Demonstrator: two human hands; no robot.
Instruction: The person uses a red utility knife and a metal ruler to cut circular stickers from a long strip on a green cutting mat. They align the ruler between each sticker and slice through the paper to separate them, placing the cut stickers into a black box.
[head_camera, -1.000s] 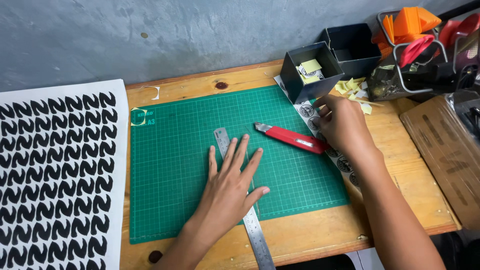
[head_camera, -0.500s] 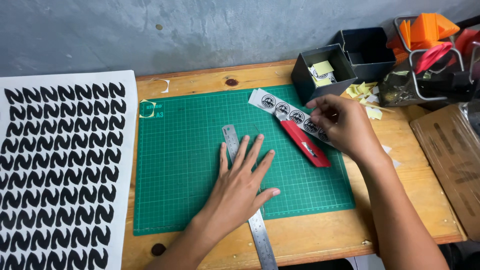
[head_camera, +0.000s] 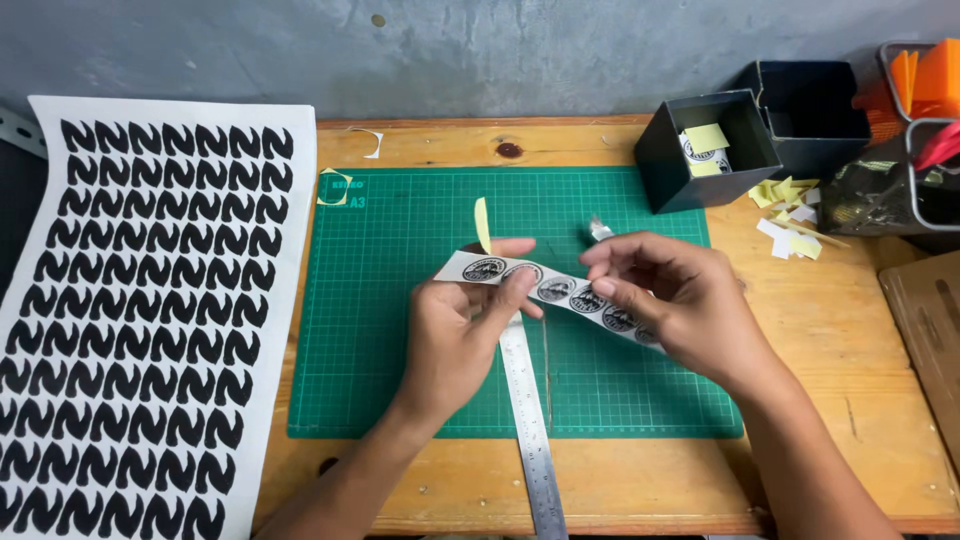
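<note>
Both my hands hold a white strip of round black-and-white stickers (head_camera: 560, 290) above the green cutting mat (head_camera: 400, 260). My left hand (head_camera: 462, 335) pinches the strip's left end, where a yellow backing flap (head_camera: 483, 224) curls upward. My right hand (head_camera: 665, 300) grips the strip's right part between thumb and fingers. A steel ruler (head_camera: 530, 430) lies on the mat under my hands and runs toward the table's near edge.
A large white sheet printed with rows of black shapes (head_camera: 140, 310) lies at the left. Two dark open boxes (head_camera: 705, 150) stand at the back right, one with stickers inside. Yellow paper scraps (head_camera: 785, 215) lie beside them. Orange and red items (head_camera: 920, 90) fill the right corner.
My left hand has lifted off the ruler and taken the strip's left end. The strip now sits between both hands over the mat's middle. The red knife is out of sight.
</note>
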